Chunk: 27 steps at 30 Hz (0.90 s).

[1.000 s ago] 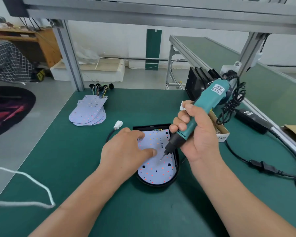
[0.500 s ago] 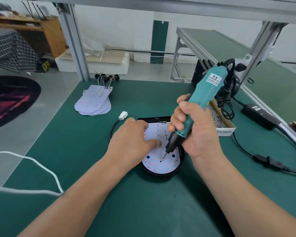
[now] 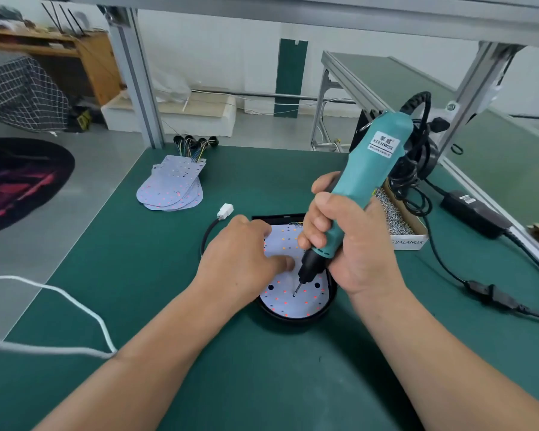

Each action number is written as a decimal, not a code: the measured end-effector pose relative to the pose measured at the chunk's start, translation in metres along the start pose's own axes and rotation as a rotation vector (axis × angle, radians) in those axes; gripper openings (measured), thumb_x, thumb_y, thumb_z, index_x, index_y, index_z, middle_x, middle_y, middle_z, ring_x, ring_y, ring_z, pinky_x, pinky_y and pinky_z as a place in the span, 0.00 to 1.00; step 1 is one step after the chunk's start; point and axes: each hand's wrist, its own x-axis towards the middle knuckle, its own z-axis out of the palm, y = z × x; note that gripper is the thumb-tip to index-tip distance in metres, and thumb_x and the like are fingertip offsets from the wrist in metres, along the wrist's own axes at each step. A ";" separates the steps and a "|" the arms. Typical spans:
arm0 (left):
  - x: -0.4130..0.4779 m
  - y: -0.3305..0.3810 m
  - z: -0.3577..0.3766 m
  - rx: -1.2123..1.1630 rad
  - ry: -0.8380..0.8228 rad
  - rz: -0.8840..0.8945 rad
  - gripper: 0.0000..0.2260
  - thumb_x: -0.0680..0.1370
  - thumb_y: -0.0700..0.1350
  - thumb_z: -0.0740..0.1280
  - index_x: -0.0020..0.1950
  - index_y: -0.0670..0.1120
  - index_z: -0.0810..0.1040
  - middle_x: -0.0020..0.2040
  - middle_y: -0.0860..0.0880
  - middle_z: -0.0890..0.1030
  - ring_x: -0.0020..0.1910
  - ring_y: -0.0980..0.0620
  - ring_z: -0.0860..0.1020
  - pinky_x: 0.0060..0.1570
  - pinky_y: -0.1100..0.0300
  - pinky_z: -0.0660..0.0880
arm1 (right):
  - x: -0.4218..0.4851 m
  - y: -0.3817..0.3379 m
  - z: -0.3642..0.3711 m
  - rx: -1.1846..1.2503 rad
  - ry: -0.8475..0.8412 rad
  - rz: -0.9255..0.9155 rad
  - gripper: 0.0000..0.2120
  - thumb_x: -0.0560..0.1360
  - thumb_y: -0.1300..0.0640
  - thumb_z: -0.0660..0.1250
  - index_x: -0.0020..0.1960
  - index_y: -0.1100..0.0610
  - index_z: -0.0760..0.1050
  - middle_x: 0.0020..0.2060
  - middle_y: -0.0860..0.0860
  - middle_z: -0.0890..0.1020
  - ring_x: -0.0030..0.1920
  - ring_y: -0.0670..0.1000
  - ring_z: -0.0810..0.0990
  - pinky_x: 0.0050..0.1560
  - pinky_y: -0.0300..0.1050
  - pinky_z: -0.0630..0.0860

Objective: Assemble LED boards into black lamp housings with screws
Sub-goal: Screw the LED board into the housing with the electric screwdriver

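Head view, green tabletop (image 3: 131, 275).

Housing (image 3: 332, 301): black, lies flat at centre of the tabletop, rounded end near, straight edge far. LED board (image 3: 305, 303) sits inside it, white face up, dotted with small red and orange points and two larger dark holes at the near end.

Right hand (image 3: 352, 244): fingers and thumb wrapped round the lower barrel of the teal screwdriver (image 3: 367, 163). Tool is tilted, its top leaning far and right. The bit tip touches the board at a small dark spot between the two larger holes. Whether a screw sits under the tip is too small to tell.

Left hand (image 3: 246, 259): palm down over the left part of the board and the housing rim, holding nothing. One finger lies flat on the board, pointing right, its end just beside the black nose of the screwdriver.

Black cable (image 3: 206, 236) curves out from under the left hand to a white connector (image 3: 225, 210) on the tabletop, just far-left of the housing.

Stack of spare boards (image 3: 171, 185), with coloured wires, lies far left. Open box of screws (image 3: 397, 220) sits just right of the housing, behind the right hand. Black power adapter (image 3: 475, 213) and its cord lie at the right edge. A white cord (image 3: 75, 301) loops across the near left.
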 end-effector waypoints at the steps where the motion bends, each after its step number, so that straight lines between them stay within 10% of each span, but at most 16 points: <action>1: 0.000 0.000 0.000 0.005 0.000 -0.001 0.24 0.72 0.65 0.75 0.58 0.51 0.77 0.50 0.53 0.72 0.47 0.50 0.76 0.49 0.50 0.77 | -0.001 0.000 0.002 -0.011 -0.021 -0.007 0.07 0.72 0.59 0.70 0.51 0.56 0.77 0.29 0.52 0.69 0.25 0.52 0.67 0.32 0.47 0.75; 10: -0.002 0.008 -0.006 0.085 -0.041 -0.006 0.21 0.65 0.65 0.60 0.47 0.52 0.78 0.46 0.52 0.71 0.42 0.50 0.76 0.46 0.48 0.79 | -0.010 0.001 0.015 -0.198 -0.252 -0.092 0.06 0.75 0.64 0.66 0.45 0.54 0.77 0.25 0.52 0.71 0.23 0.53 0.68 0.33 0.47 0.76; 19: 0.000 0.008 -0.003 0.119 -0.008 -0.002 0.13 0.72 0.60 0.69 0.47 0.52 0.76 0.46 0.53 0.71 0.40 0.53 0.75 0.40 0.52 0.77 | -0.008 -0.002 0.009 -0.140 -0.293 -0.014 0.06 0.74 0.63 0.67 0.47 0.54 0.78 0.25 0.54 0.71 0.24 0.52 0.70 0.35 0.49 0.76; 27: -0.002 0.004 -0.004 0.041 -0.030 -0.041 0.22 0.75 0.64 0.72 0.63 0.55 0.74 0.55 0.55 0.75 0.50 0.51 0.77 0.44 0.53 0.71 | -0.003 -0.022 -0.001 0.103 -0.229 -0.210 0.09 0.76 0.62 0.64 0.55 0.57 0.78 0.29 0.50 0.70 0.26 0.50 0.70 0.36 0.47 0.76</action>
